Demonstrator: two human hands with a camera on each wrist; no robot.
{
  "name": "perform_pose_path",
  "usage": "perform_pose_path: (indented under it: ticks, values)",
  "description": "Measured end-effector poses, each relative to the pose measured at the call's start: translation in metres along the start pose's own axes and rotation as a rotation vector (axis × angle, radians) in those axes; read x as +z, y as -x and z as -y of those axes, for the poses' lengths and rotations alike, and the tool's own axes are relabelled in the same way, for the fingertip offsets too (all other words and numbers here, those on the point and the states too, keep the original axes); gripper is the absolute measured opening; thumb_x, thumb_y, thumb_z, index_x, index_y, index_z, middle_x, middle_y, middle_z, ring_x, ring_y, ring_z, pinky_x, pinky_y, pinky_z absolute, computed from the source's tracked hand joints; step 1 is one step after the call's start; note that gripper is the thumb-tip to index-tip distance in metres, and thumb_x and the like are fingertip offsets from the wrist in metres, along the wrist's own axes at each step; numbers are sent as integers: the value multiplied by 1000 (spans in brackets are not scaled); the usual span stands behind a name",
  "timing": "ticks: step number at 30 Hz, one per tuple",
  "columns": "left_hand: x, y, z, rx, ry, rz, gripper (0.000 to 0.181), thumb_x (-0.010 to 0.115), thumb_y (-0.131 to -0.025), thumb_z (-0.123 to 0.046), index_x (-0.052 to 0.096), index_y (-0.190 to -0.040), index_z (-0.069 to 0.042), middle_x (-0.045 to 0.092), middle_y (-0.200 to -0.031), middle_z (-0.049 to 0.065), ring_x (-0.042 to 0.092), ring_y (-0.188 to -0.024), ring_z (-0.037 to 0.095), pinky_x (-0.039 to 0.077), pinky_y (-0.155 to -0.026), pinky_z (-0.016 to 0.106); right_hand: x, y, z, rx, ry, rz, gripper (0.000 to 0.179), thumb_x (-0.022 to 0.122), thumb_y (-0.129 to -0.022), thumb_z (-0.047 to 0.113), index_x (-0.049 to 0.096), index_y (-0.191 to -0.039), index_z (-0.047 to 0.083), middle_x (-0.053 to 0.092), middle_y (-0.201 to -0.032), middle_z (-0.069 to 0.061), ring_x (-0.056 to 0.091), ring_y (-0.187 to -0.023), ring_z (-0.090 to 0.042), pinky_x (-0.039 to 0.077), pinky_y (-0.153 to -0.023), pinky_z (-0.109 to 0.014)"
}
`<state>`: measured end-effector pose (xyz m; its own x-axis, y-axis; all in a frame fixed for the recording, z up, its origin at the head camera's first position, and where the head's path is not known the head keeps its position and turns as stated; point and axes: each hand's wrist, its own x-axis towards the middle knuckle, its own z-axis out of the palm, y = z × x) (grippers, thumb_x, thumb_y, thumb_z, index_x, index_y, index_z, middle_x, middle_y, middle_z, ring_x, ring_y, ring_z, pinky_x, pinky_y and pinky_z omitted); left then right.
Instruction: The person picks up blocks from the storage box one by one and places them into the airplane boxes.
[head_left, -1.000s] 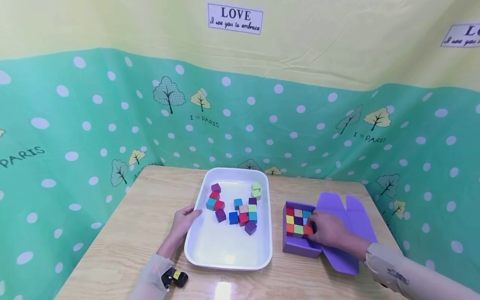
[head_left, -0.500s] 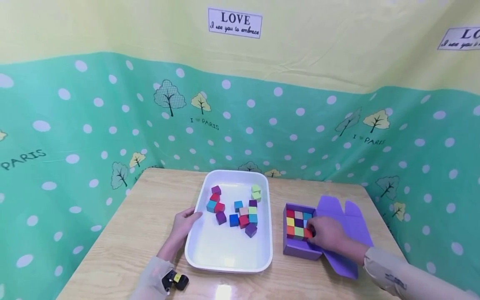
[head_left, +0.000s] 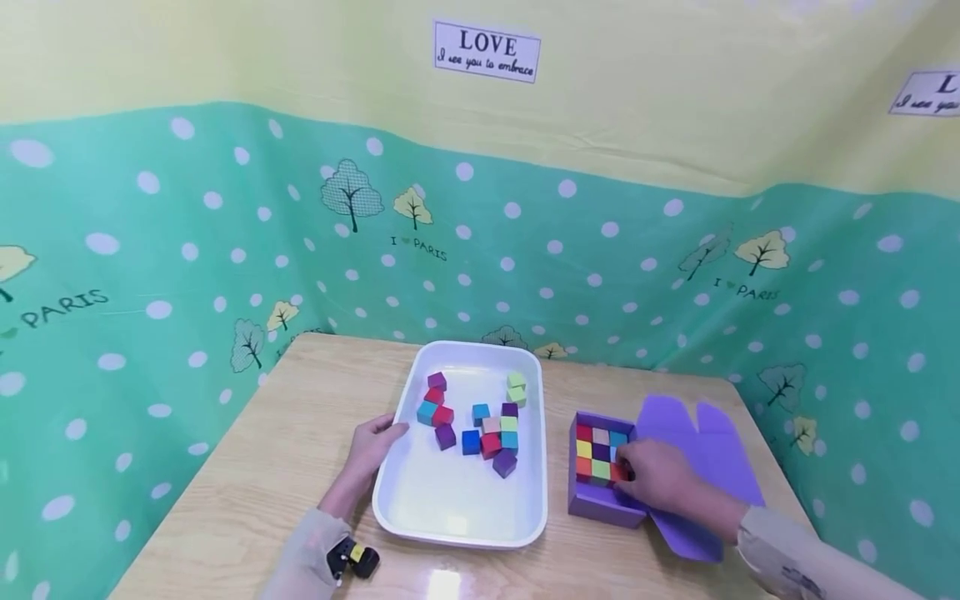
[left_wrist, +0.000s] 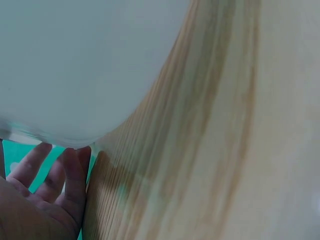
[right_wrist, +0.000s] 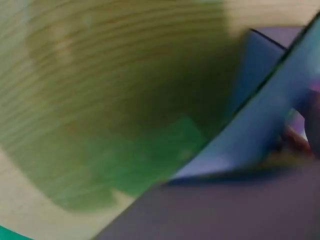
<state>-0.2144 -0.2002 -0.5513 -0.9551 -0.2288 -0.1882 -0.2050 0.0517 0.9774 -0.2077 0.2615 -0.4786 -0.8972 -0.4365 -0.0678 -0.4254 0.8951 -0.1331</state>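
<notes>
My left hand (head_left: 371, 454) holds the left rim of the white tray (head_left: 457, 512), thumb over the edge. In the left wrist view the fingers (left_wrist: 74, 175) meet the tray's wall from outside. Cubes of purple, red, blue, green and pink lie loose in the tray. To the right, my right hand (head_left: 656, 473) reaches into an open purple box (head_left: 607, 510) and pinches an orange-red cube (head_left: 617, 473) at the end of the nearest row. Rows of coloured cubes, among them a yellow cube (head_left: 583, 449), fill the box's far part. Its right side is partly hidden by the hand.
The box's purple lid (head_left: 705, 462) lies folded out to the right, under the right forearm. Both stand on a wooden table (head_left: 315, 400) with a patterned green and yellow cloth (head_left: 525, 208) behind it. The right wrist view is blurred.
The hands, tray and box keep their places on the table. The right fingers stay at the same cube with only slight motion. The head view has shifted a little.
</notes>
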Motion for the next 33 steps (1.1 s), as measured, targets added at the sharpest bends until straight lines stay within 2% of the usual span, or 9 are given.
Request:
perform_pose_path:
  ticks: [4, 8, 11, 14, 16, 22, 27, 30, 33]
  values:
    - [-1, 0, 0, 6, -13, -9, 53, 70, -86, -21, 57, -129, 6, 64, -115, 25, 66, -93, 28, 58, -77, 34, -30, 2, 21, -49, -75, 47, 20, 80, -78, 30, 62, -77, 19, 46, -57, 12, 43, -52, -6, 37, -44, -22]
    - [1, 1, 0, 8, -13, -6, 53, 70, -86, -21, 56, -129, 6, 63, -115, 25, 66, -94, 30, 58, -78, 35, -74, 8, 55, -84, -122, 135, 16, 77, -81, 31, 67, -88, 21, 53, -66, 14, 49, -58, -5, 43, -50, -22]
    - [2, 1, 0, -3, -17, 8, 53, 70, -86, -21, 56, -130, 6, 63, -116, 26, 66, -96, 30, 58, -79, 36, -102, 10, 80, -182, -129, 173, 13, 74, -84, 30, 68, -92, 22, 59, -74, 13, 52, -63, -4, 48, -54, -23]
    - [1, 1, -1, -3, -28, 12, 54, 70, -87, -23, 55, -130, 6, 62, -119, 26, 65, -97, 29, 58, -80, 35, -121, -2, 104, -299, -139, 176, 17, 71, -87, 28, 70, -100, 17, 64, -84, 10, 56, -72, -4, 52, -60, -24]
    - [0, 0, -1, -4, -29, 5, 54, 70, -86, -24, 56, -130, 5, 62, -119, 26, 65, -96, 29, 58, -79, 34, -126, -18, 120, -347, -144, 169, 24, 71, -88, 28, 70, -107, 15, 66, -92, 8, 58, -78, -4, 54, -67, -24]
    - [-3, -3, -1, 11, 0, -4, 51, 71, -86, -20, 58, -128, 5, 63, -117, 26, 66, -93, 29, 58, -77, 34, -110, -102, 161, -377, -235, 159, 29, 70, -90, 27, 69, -115, 12, 68, -106, 2, 62, -90, -10, 54, -76, -22]
    - [-1, 0, -2, 37, 9, 2, 48, 70, -85, -18, 60, -125, 7, 65, -112, 25, 67, -92, 31, 59, -77, 37, -79, -170, 183, -286, -361, 142, 33, 66, -92, 30, 65, -121, 14, 65, -117, 0, 61, -102, -15, 53, -85, -29]
    - [0, 2, -3, 39, 14, -2, 47, 71, -85, -17, 60, -124, 7, 67, -107, 22, 67, -89, 30, 59, -75, 37, -60, -200, 194, -223, -429, 152, 39, 65, -93, 32, 62, -127, 14, 63, -122, -2, 59, -107, -17, 53, -90, -35]
    - [0, 4, -3, 45, 21, 6, 48, 70, -86, -17, 59, -125, 8, 67, -105, 20, 67, -89, 30, 59, -75, 38, -43, -221, 204, -171, -422, 153, 41, 64, -93, 28, 59, -131, 13, 62, -126, -3, 59, -109, -18, 52, -92, -37]
